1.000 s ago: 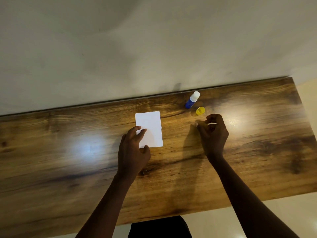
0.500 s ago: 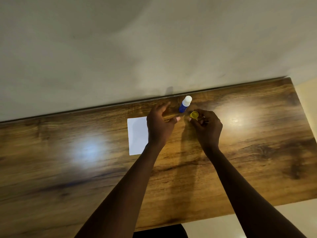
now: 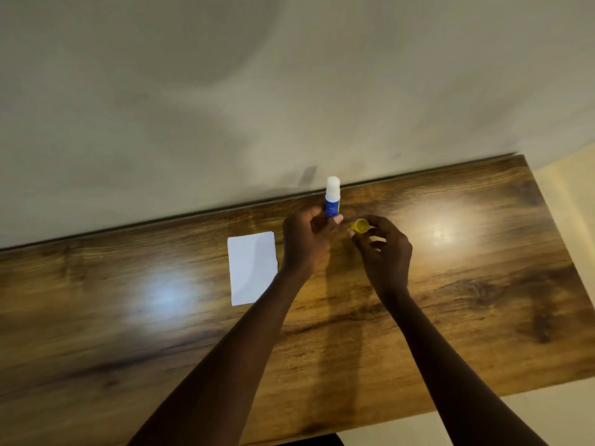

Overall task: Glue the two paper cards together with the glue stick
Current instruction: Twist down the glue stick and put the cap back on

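With the left hand (image 3: pixel 306 243) pinching the stick (image 3: pixel 332 201) upright near the table's (image 3: pixel 483 284) far edge and the right hand (image 3: pixel 383 249) pinching the cap (image 3: pixel 360 225) just beside it, capping looks next: align cap mouth over the exposed white glue, push straight. Cap looks empty. One white card (image 3: pixel 252 268) visible, flat left of the hands; a second can't be told apart.

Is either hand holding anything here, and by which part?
Left hand holds the glue stick by its blue lower barrel, white tip up. Right hand pinches the yellow cap at its side with the fingertips.
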